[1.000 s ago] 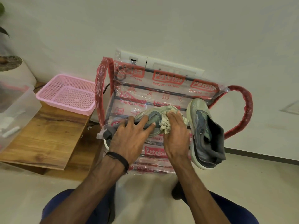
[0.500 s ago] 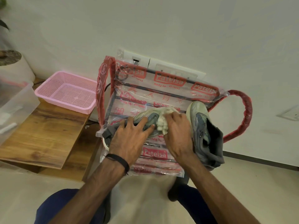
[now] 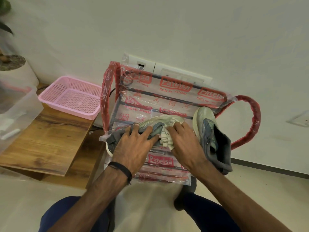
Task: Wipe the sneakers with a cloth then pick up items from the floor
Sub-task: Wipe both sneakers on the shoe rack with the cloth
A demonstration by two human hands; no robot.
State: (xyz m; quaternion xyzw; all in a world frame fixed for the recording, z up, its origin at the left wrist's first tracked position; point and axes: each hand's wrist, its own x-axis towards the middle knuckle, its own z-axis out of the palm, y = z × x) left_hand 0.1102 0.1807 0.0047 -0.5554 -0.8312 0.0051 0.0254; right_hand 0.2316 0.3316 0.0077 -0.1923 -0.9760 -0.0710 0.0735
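Left hand (image 3: 133, 146) lies flat w/ fingers spread on the left sneaker (image 3: 157, 124), pressing it down on the plastic-wrapped chair (image 3: 167, 99); not curled round it. Right hand (image 3: 185, 144) presses a bunched pale cloth (image 3: 165, 139) against the same shoe's side; fingers bent over the cloth, prob. gripping it, though the palm side is hidden. Right sneaker (image 3: 209, 131) stands tilted on its side just beside the right hand, toe up, collar sagging over the seat edge.

Around: pink basket (image 3: 70, 96) on a wooden table (image 3: 50, 139) left of the chair, touching its wrapped arm or v. close. Clear plastic bin (image 3: 15, 111) at far left, cut off by the frame edge, contents blurred. White planter (image 3: 18, 71) behind it, plant mostly out of frame. Wall socket plate (image 3: 167, 71) partly covered by the chair back. Heel of the left sneaker is under the left hand; most of the cloth is under the right. Person's knees (image 3: 70, 213) at bottom.
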